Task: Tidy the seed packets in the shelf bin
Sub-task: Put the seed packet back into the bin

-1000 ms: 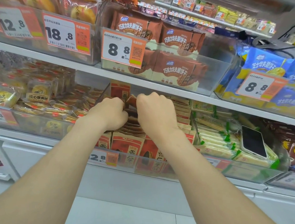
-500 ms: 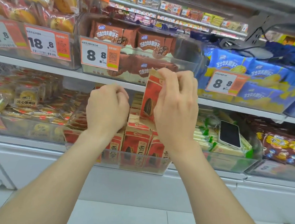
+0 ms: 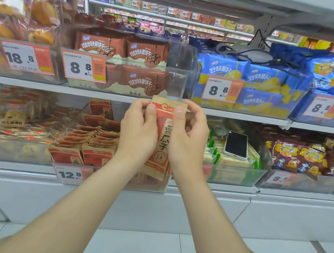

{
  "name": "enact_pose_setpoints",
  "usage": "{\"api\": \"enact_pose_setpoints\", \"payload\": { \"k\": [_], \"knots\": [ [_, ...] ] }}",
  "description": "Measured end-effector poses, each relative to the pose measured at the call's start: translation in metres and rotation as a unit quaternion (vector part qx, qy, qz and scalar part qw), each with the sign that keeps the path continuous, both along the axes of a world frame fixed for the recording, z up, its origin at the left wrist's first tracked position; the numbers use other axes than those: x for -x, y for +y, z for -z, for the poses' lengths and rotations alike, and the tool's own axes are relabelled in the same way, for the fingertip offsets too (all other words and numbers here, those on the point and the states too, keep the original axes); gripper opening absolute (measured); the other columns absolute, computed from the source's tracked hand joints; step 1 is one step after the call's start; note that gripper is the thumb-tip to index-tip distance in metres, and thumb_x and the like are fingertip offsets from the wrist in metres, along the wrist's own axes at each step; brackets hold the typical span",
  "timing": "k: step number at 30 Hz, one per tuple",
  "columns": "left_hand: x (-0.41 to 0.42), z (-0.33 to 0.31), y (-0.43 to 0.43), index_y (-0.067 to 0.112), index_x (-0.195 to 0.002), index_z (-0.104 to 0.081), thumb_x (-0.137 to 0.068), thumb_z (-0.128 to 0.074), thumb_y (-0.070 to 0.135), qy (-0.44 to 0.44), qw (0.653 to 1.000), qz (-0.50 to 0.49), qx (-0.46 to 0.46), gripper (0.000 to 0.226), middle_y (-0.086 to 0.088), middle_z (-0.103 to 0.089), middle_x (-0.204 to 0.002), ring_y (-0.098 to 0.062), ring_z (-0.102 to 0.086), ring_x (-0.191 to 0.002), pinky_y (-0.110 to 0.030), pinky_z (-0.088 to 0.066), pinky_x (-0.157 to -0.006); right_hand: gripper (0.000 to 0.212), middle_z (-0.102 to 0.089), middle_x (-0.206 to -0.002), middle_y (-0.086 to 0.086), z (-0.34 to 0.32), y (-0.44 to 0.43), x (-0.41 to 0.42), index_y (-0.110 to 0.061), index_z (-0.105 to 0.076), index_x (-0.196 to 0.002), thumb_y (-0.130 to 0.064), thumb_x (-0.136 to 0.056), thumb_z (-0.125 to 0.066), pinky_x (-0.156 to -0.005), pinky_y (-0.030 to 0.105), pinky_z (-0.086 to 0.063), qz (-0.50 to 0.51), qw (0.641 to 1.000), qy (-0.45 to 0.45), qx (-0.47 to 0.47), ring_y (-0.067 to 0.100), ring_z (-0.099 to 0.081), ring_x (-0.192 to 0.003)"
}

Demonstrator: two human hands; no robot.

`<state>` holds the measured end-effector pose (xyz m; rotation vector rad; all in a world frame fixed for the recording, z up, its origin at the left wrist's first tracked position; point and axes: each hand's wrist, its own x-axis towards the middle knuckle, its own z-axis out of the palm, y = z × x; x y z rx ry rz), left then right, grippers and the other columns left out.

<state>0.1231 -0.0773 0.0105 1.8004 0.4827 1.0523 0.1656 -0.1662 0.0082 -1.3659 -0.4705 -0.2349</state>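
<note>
The red-and-kraft-brown paper seed packet [image 3: 163,140] stands upright in the air in front of the shelf, printed face toward the person, its crimped top edge level with the shelf lip. Both hands pinch it: the left hand [image 3: 138,133] at its 9 o'clock side and the right hand [image 3: 189,137] at its 3 o'clock side each press a thumb on the face near the top, with the fingers curled behind. Held by both upper corners like this, the flat pouch hangs straight, which probably lets its face and orientation be checked before it goes in a row. The paper looks matte and slightly creased, stiff enough to keep its shape.

From 8 to 10 o'clock of it, the clear, hard-walled plastic shelf bin [image 3: 76,118] holds the other red-and-brown seed packets [image 3: 94,138]. The front ones stand upright, while those behind lie overlapped and leaning, so I judge the sorting far from finished. A white-and-orange price tag [image 3: 69,175] is clipped at the bin's 7 o'clock corner.

At 3 o'clock, a glossy black-screened phone in a pale case [image 3: 236,144] lies flat on the green-and-cream wrapped packs [image 3: 231,162] in the neighbouring bin. At 11 o'clock, shiny brown biscuit bags [image 3: 116,47] fill the bin on the upper shelf.
</note>
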Motion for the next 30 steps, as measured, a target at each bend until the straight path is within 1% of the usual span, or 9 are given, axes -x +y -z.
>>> {"api": "enact_pose_setpoints", "payload": {
  "k": [4,9,11,15,19,22,25,28,30],
  "knots": [
    [0.0,-0.003,-0.003,0.033,-0.114,-0.047,-0.113,-0.05,0.033,-0.03,0.996,0.008,0.079,0.003,-0.002,-0.075,-0.091,-0.017,-0.072,-0.083,-0.047,-0.059,-0.083,0.015,-0.08,-0.103,0.005,-0.004,-0.003,-0.003,-0.017,-0.071,-0.12,-0.019,-0.104,-0.069,-0.087,0.043,-0.064,-0.057,0.992,0.102,-0.037,0.019,-0.077,-0.094],
    [-0.004,0.006,-0.009,0.027,-0.11,-0.056,-0.109,-0.053,0.03,0.048,0.998,0.012,0.049,0.004,0.002,-0.068,-0.109,-0.02,-0.067,-0.101,-0.054,-0.054,-0.098,0.01,-0.079,-0.104,0.025,-0.007,-0.007,0.0,-0.007,-0.075,-0.103,-0.015,-0.104,-0.069,-0.078,0.044,-0.063,-0.122,0.938,0.292,-0.142,0.03,-0.073,-0.082],
    [-0.005,0.011,-0.009,0.027,-0.11,-0.058,-0.108,-0.054,0.031,0.073,0.997,0.012,0.031,0.006,0.0,-0.066,-0.116,-0.018,-0.065,-0.106,-0.053,-0.052,-0.102,0.009,-0.08,-0.099,0.022,-0.004,-0.008,0.0,-0.008,-0.077,-0.099,-0.012,-0.103,-0.07,-0.076,0.043,-0.064,-0.103,0.939,0.298,-0.137,0.03,-0.075,-0.081],
    [-0.006,0.016,-0.008,0.027,-0.11,-0.063,-0.108,-0.056,0.03,0.064,0.998,0.007,0.01,0.008,0.005,-0.069,-0.112,-0.017,-0.065,-0.11,-0.05,-0.052,-0.103,0.007,-0.082,-0.096,0.017,0.0,-0.008,-0.003,-0.009,-0.081,-0.103,-0.01,-0.099,-0.076,-0.089,0.053,-0.065,-0.073,0.955,0.266,-0.11,0.036,-0.08,-0.096],
    [-0.005,0.017,-0.004,0.028,-0.111,-0.068,-0.11,-0.056,0.035,0.034,0.998,0.042,0.034,0.014,0.009,-0.074,-0.109,-0.011,-0.071,-0.104,-0.048,-0.058,-0.099,0.008,-0.082,-0.084,0.01,-0.002,-0.013,-0.004,-0.005,-0.082,-0.1,-0.01,-0.094,-0.082,-0.074,0.039,-0.068,-0.057,0.963,0.245,-0.094,0.023,-0.08,-0.077],
    [-0.005,0.019,-0.003,0.025,-0.114,-0.066,-0.111,-0.056,0.032,0.02,0.999,-0.001,0.041,0.013,0.009,-0.072,-0.111,-0.012,-0.069,-0.104,-0.047,-0.057,-0.1,0.018,-0.082,-0.09,0.014,-0.005,-0.014,-0.002,-0.003,-0.08,-0.108,-0.016,-0.095,-0.081,-0.064,0.033,-0.067,-0.132,0.932,0.321,-0.109,0.022,-0.079,-0.073],
    [-0.007,0.02,-0.003,0.024,-0.115,-0.065,-0.112,-0.055,0.031,0.005,0.997,-0.055,0.057,0.013,0.008,-0.069,-0.114,-0.014,-0.067,-0.108,-0.047,-0.055,-0.102,0.021,-0.082,-0.088,0.012,-0.005,-0.012,-0.003,-0.004,-0.081,-0.101,-0.025,-0.1,-0.076,-0.054,0.031,-0.062,-0.161,0.914,0.369,-0.055,0.02,-0.076,-0.064],
    [-0.008,0.02,-0.003,0.029,-0.113,-0.064,-0.109,-0.056,0.033,0.027,0.996,-0.025,0.086,0.01,0.006,-0.07,-0.115,-0.018,-0.069,-0.108,-0.052,-0.057,-0.1,0.026,-0.081,-0.085,0.014,-0.002,-0.011,-0.005,-0.004,-0.079,-0.095,-0.026,-0.105,-0.07,-0.058,0.037,-0.065,-0.126,0.927,0.353,-0.019,0.025,-0.076,-0.065],
    [-0.005,0.019,-0.005,0.03,-0.111,-0.064,-0.107,-0.058,0.033,0.053,0.994,0.008,0.093,0.008,0.007,-0.071,-0.111,-0.017,-0.07,-0.105,-0.052,-0.057,-0.099,0.031,-0.081,-0.084,0.017,0.003,-0.008,-0.007,-0.008,-0.079,-0.084,-0.028,-0.106,-0.069,-0.07,0.048,-0.067,-0.082,0.954,0.286,0.022,0.033,-0.078,-0.073]
  ]
}}
